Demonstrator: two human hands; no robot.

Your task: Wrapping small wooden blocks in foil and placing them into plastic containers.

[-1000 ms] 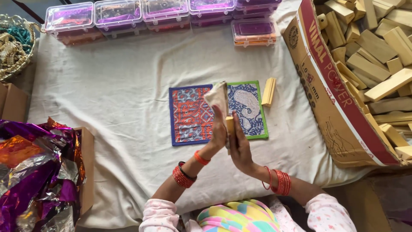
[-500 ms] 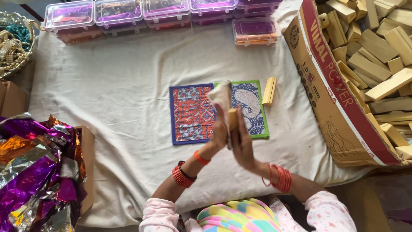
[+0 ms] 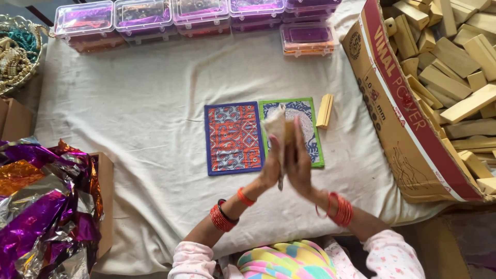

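Left hand (image 3: 270,168) and right hand (image 3: 299,163) press a wooden block (image 3: 288,135) together.

A small pale wooden block (image 3: 289,135), partly covered by a crumpled beige scrap of paper or cloth (image 3: 274,125), is standing upright between two pressed palms, blurred, above the green-bordered mat, the scrap projecting toward eleven o'clock.

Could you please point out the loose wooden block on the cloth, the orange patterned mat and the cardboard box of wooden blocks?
wooden block (image 3: 324,110), head view, middle of its face.
orange patterned mat (image 3: 233,137), head view, its centre.
cardboard box (image 3: 398,119), head view, its outer side wall.
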